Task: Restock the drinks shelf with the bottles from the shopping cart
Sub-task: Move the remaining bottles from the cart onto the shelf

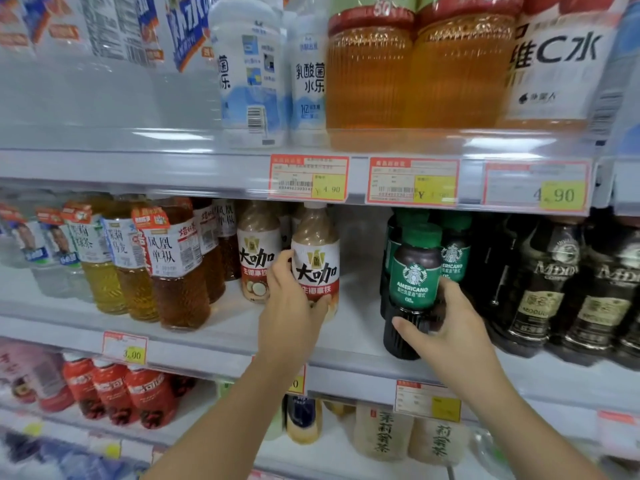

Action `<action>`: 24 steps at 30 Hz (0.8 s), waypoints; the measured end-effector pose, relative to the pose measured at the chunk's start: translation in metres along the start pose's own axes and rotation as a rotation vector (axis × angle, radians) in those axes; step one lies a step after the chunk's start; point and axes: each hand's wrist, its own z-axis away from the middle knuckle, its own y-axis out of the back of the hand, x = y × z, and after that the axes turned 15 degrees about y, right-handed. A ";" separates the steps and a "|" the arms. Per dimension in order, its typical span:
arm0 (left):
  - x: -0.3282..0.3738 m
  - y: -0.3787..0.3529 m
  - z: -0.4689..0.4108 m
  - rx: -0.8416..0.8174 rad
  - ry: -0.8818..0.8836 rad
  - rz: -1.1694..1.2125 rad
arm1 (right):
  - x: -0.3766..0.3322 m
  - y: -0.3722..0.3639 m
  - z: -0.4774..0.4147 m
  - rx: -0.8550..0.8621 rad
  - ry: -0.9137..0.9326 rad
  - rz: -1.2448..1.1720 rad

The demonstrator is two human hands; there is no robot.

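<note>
The left grip [291,303] is clasping the coconut latte bottle [317,261] mid-label and the right grip [446,327] is grasping the Starbucks Americano bottle [414,271] low down, both near the front edge of the middle shelf [207,344]. Both are probably full, stiff and slippery.

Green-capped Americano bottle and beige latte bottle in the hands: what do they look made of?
Dark Americano bottle with green cap and label: probably glossy moulded plastic, judging by its ribbed base; glass not excluded. Beige latte bottle with white-and-red label: likely clear plastic, given swirled shoulder; label looks like glossy film.
</note>
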 end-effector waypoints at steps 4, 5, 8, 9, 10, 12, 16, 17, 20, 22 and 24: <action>0.008 -0.009 -0.014 0.071 -0.006 -0.155 | 0.001 -0.006 0.005 0.050 -0.017 -0.013; 0.009 -0.011 -0.016 0.085 -0.019 -0.205 | 0.001 -0.006 0.006 0.058 -0.017 -0.016; 0.004 -0.016 -0.022 0.205 -0.199 -0.458 | 0.002 -0.007 0.007 0.066 -0.006 -0.021; 0.002 -0.017 -0.024 0.261 -0.285 -0.558 | 0.002 -0.007 0.007 0.063 -0.001 -0.018; 0.000 -0.017 -0.026 0.308 -0.368 -0.644 | 0.002 -0.007 0.007 0.059 0.006 -0.013; -0.003 -0.015 -0.031 0.351 -0.500 -0.751 | 0.002 -0.007 0.007 0.056 0.017 -0.005; -0.008 -0.009 -0.038 0.342 -0.560 -0.865 | 0.004 -0.007 0.008 0.049 0.018 -0.003; -0.009 -0.007 -0.039 0.334 -0.554 -0.876 | 0.005 -0.007 0.008 0.048 0.019 0.004; -0.012 -0.001 -0.042 0.328 -0.559 -0.865 | 0.005 -0.007 0.008 0.053 0.027 0.023; -0.014 0.003 -0.044 0.325 -0.573 -0.852 | 0.004 -0.008 0.008 0.056 0.028 0.021; -0.014 0.004 -0.045 0.312 -0.578 -0.851 | 0.004 -0.007 0.008 0.055 0.030 0.023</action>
